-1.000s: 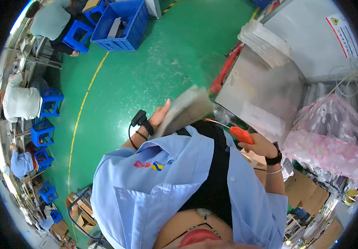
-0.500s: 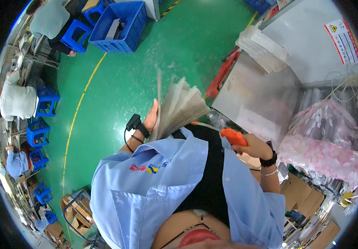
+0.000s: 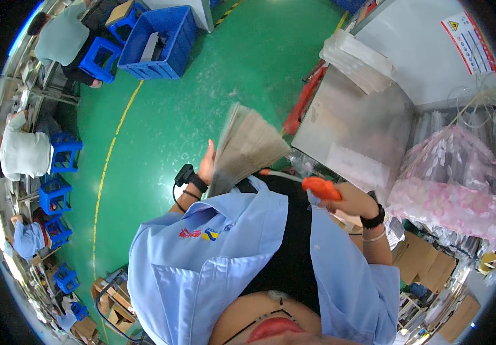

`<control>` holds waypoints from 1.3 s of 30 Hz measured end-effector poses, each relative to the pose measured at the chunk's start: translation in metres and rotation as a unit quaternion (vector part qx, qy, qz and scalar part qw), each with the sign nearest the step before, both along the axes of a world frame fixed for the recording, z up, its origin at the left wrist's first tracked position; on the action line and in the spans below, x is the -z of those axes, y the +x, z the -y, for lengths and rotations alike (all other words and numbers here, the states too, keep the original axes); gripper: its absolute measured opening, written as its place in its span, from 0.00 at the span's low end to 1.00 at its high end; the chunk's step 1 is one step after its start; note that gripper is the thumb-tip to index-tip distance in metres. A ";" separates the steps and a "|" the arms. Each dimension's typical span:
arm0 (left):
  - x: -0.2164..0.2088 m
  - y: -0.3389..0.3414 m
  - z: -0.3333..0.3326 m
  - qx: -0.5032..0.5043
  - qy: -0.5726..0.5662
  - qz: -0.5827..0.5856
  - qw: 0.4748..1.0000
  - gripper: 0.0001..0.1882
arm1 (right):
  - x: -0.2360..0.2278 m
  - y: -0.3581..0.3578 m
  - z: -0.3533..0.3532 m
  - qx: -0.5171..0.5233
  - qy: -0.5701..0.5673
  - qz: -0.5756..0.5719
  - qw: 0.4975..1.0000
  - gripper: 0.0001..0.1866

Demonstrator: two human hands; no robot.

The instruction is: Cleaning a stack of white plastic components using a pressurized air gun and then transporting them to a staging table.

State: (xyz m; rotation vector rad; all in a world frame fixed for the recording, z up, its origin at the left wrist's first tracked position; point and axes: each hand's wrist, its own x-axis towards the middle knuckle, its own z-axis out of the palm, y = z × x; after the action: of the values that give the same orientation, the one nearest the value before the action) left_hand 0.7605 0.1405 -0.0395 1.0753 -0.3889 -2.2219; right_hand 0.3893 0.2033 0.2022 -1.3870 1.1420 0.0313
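A sheaf of thin, greyish translucent sheets [image 3: 248, 144] stands up in front of my chest, its far edges fanned a little. My left hand [image 3: 206, 165] is at its left side and grips it low down; the fingers are mostly hidden behind the sheets. In my right hand [image 3: 348, 199] is an orange air blow gun [image 3: 321, 188], its pale thin nozzle reaching left toward the lower part of the sheaf. The nozzle's orange tip is close to the sheets; whether it touches them I cannot tell.
To the right stands a metal worktop [image 3: 348, 123] with another stack of pale sheets [image 3: 358, 60] on it. Pink-patterned plastic film [image 3: 440, 198] lies nearer me. A blue crate [image 3: 159, 49] is on the green floor ahead. People sit along benches at left, by blue stools [image 3: 64, 152].
The sheets, spread and fluttering before, now lie closer together and lean more to the right. Both hands have hardly moved and keep their grips. The surroundings have shifted slightly in view.
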 end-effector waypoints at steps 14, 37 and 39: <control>-0.007 0.004 0.002 -0.068 -0.009 -0.091 0.994 0.43 | 0.006 0.005 0.011 -0.019 -0.021 -0.106 0.994 0.19; -0.036 -0.005 0.080 -0.240 -0.054 -0.200 0.948 0.20 | 0.012 0.012 0.005 0.053 -0.069 0.005 0.996 0.19; -0.008 0.027 0.081 -0.106 -0.089 -0.223 0.965 0.17 | 0.008 0.008 0.003 0.097 -0.070 -0.021 0.993 0.19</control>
State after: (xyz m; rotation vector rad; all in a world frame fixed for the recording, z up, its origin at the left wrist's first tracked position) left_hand 0.7875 0.0592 -0.0314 0.4757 -0.2559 -2.1102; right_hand 0.3971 0.2007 0.1939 -1.3976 1.3317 -0.1631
